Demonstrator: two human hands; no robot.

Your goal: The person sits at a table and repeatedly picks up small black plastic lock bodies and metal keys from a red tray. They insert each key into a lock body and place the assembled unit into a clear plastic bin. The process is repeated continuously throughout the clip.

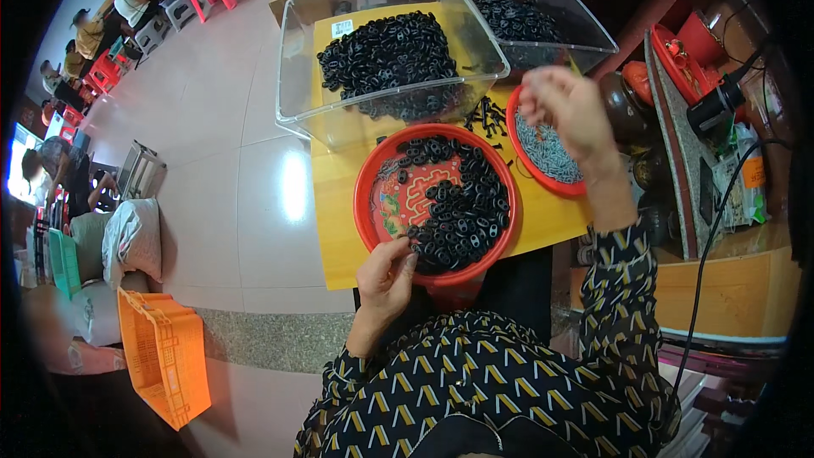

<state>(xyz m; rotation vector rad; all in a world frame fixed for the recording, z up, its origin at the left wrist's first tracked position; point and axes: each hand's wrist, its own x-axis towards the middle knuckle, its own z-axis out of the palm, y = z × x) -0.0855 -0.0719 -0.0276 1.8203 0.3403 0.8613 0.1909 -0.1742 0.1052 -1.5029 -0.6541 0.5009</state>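
My left hand (386, 282) is at the near left rim of a round red tray (363, 203), thumb and fingers pinched together beside the small black oval pieces (471, 212) piled in it. Whatever sits between those fingertips is too small to make out. Raised over a smaller red bowl (513, 110) is my right hand (570, 110), its fingers drawn together and slightly blurred. What it holds, if anything, cannot be seen. Many grey screws (547, 148) fill that bowl, partly covered by the hand. Dark slim pieces (486, 117) lie loose between tray and bowl.
Two clear plastic bins, one nearer (288, 59) and one farther (585, 21), hold heaps of black pieces on the yellow table (339, 267). An orange crate (165, 356) and sacks (133, 242) stand on the floor at left. A cluttered shelf (674, 153) borders the right.
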